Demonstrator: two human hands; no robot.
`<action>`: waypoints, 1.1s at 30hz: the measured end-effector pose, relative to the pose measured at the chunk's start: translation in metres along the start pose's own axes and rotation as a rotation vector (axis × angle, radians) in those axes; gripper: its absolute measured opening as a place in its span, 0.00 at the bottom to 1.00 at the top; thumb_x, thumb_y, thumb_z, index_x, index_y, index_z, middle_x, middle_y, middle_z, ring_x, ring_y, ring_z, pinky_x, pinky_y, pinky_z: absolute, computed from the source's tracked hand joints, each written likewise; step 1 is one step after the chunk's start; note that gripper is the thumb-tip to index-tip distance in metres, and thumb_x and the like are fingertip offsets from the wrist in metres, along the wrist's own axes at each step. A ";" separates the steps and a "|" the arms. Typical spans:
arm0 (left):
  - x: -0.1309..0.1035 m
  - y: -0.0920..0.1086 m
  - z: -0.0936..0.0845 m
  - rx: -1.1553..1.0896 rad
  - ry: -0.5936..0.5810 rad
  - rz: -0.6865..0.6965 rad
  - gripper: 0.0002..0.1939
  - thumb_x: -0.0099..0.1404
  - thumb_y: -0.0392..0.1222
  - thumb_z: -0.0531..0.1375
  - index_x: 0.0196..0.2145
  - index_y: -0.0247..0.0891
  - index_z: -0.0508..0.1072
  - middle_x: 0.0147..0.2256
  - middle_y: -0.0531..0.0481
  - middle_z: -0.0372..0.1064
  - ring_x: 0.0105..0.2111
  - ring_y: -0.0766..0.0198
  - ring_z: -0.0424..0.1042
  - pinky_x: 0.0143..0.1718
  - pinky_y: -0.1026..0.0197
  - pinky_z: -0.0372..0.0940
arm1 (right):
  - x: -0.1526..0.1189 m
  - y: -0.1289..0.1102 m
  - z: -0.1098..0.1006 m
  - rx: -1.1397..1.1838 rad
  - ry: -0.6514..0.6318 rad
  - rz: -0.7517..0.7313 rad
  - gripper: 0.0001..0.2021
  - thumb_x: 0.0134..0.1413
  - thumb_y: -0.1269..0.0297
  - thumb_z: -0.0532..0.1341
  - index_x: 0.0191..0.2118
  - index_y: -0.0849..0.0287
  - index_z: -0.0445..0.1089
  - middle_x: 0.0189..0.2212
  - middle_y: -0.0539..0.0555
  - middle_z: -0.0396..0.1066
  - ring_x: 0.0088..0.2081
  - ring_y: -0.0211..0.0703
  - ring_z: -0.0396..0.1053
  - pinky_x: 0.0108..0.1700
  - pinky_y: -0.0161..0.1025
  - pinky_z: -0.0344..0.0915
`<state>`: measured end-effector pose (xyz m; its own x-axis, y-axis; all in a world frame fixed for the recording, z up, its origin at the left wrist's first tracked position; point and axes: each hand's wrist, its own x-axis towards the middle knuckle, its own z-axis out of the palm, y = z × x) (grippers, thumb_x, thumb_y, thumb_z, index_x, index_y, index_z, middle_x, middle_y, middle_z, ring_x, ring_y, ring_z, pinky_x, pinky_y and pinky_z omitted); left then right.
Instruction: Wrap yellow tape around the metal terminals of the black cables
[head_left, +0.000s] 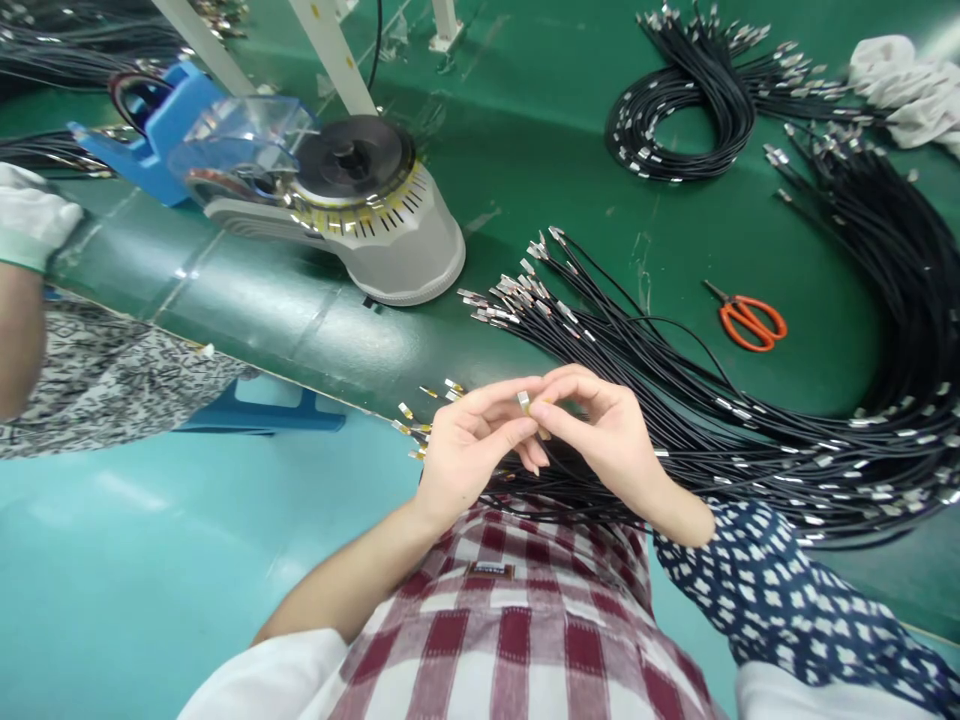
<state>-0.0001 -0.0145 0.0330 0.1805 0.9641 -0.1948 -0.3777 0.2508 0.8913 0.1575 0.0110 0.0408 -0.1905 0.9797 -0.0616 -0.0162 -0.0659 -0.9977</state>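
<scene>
My left hand (476,435) and my right hand (604,425) meet at the table's front edge, both closed in a pinch. Between the fingertips a small silvery connector (523,400) sticks up, the end of a black cable mostly hidden by my fingers. A bit of yellow, seemingly tape, shows beside it under my right thumb. Beneath and behind my hands runs a thick bundle of black cables (720,430) with metal ends. Left of my left hand, several cable ends (409,420) carry yellow wraps.
A grey round tape dispenser (405,240) with yellow strips at its rim stands ahead on the left, beside a blue dispenser (176,125). Orange-handled scissors (752,322) lie right. Farther back are a coiled cable bundle (626,135) and white cloth (911,90). Another person's gloved hand (34,215) is far left.
</scene>
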 end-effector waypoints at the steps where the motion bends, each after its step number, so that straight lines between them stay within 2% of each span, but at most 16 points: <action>1: 0.000 0.000 0.000 0.007 0.003 0.003 0.16 0.62 0.37 0.66 0.49 0.39 0.77 0.24 0.52 0.75 0.21 0.65 0.75 0.24 0.64 0.73 | -0.001 0.000 0.001 -0.030 0.023 -0.033 0.05 0.50 0.65 0.69 0.27 0.57 0.74 0.33 0.52 0.72 0.36 0.41 0.70 0.44 0.43 0.67; 5: 0.001 0.002 0.003 0.014 0.049 0.001 0.14 0.63 0.40 0.65 0.47 0.38 0.79 0.23 0.51 0.74 0.20 0.64 0.74 0.22 0.62 0.71 | -0.001 -0.001 0.003 -0.067 0.058 -0.084 0.05 0.50 0.66 0.68 0.27 0.56 0.74 0.32 0.52 0.72 0.37 0.42 0.70 0.46 0.43 0.67; 9: 0.002 0.003 0.003 -0.032 0.072 -0.025 0.13 0.62 0.42 0.65 0.45 0.37 0.79 0.24 0.51 0.75 0.20 0.64 0.74 0.21 0.62 0.70 | 0.000 0.001 -0.002 0.006 -0.018 0.006 0.07 0.53 0.61 0.68 0.27 0.56 0.75 0.34 0.53 0.73 0.37 0.42 0.71 0.45 0.43 0.68; 13: 0.002 0.003 0.004 -0.077 0.046 -0.047 0.16 0.62 0.41 0.66 0.48 0.36 0.75 0.27 0.51 0.74 0.21 0.66 0.73 0.23 0.64 0.68 | 0.001 0.004 -0.007 0.070 -0.061 0.059 0.07 0.54 0.60 0.67 0.29 0.56 0.76 0.35 0.53 0.73 0.38 0.42 0.71 0.44 0.42 0.67; 18: 0.002 0.004 0.009 -0.183 0.111 -0.131 0.18 0.52 0.35 0.72 0.36 0.38 0.68 0.26 0.56 0.72 0.21 0.71 0.70 0.23 0.69 0.63 | 0.001 0.006 -0.008 0.072 -0.063 0.047 0.06 0.53 0.60 0.68 0.30 0.55 0.77 0.34 0.52 0.73 0.39 0.42 0.71 0.46 0.42 0.67; 22: 0.004 0.004 0.008 -0.218 0.129 -0.269 0.15 0.49 0.36 0.73 0.28 0.34 0.69 0.22 0.55 0.70 0.19 0.73 0.67 0.21 0.70 0.60 | 0.002 0.007 -0.008 0.051 -0.051 0.029 0.05 0.52 0.60 0.69 0.29 0.55 0.78 0.34 0.52 0.73 0.38 0.42 0.71 0.47 0.43 0.68; 28: 0.002 0.000 0.005 -0.291 0.107 -0.305 0.12 0.50 0.36 0.73 0.26 0.32 0.72 0.24 0.51 0.73 0.20 0.73 0.67 0.22 0.70 0.59 | 0.001 0.006 -0.007 0.033 -0.043 0.017 0.06 0.51 0.61 0.70 0.27 0.55 0.78 0.32 0.52 0.74 0.39 0.43 0.71 0.48 0.44 0.67; 33: 0.000 0.002 0.007 -0.259 0.120 -0.314 0.13 0.50 0.39 0.73 0.26 0.33 0.73 0.24 0.50 0.74 0.20 0.73 0.67 0.21 0.70 0.57 | 0.001 0.003 -0.008 0.034 -0.063 0.021 0.06 0.51 0.61 0.69 0.27 0.54 0.78 0.33 0.52 0.74 0.38 0.42 0.72 0.48 0.44 0.68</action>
<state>0.0055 -0.0142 0.0378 0.2219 0.8368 -0.5005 -0.5396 0.5329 0.6518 0.1647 0.0136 0.0375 -0.2523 0.9644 -0.0794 -0.0442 -0.0934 -0.9946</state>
